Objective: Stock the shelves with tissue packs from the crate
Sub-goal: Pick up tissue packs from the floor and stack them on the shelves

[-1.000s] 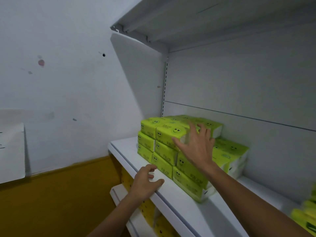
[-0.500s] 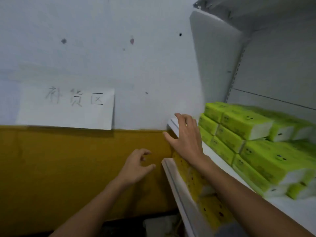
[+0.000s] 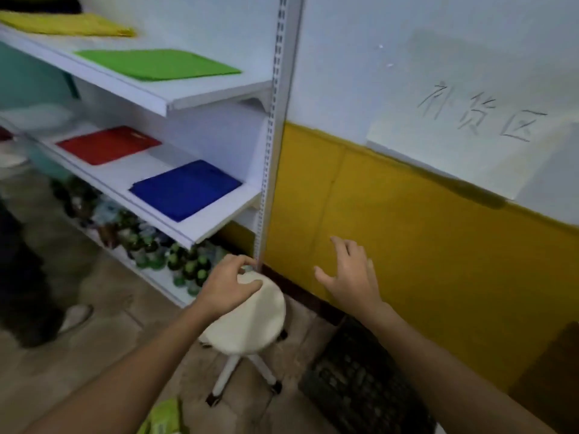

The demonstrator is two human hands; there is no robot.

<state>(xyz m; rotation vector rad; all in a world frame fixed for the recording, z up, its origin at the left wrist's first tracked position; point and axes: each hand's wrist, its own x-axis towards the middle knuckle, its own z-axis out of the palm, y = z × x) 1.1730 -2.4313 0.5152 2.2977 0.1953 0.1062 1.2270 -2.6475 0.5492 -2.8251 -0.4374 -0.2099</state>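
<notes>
A dark plastic crate (image 3: 360, 383) stands on the floor against the yellow wall, below my right forearm; its contents are too dark to make out. A green tissue pack (image 3: 161, 418) shows at the bottom edge, partly cut off. My left hand (image 3: 227, 288) hovers in front of a white round stool (image 3: 250, 327), fingers loosely curled and holding nothing. My right hand (image 3: 351, 277) is in the air before the yellow wall, fingers spread and empty. The shelf with the stacked tissue packs is out of view.
A white shelf unit (image 3: 169, 104) on the left carries green (image 3: 156, 64), red (image 3: 106, 144) and blue (image 3: 185, 187) folded cloths, with bottles (image 3: 150, 252) on its lowest level. A paper sign (image 3: 470, 133) hangs on the wall. A person's shoe (image 3: 75, 316) is at left.
My view swung left and down, away from the tissue shelf, to the floor, stool and crate. Both hands left the shelf edge and now hang lower, empty.
</notes>
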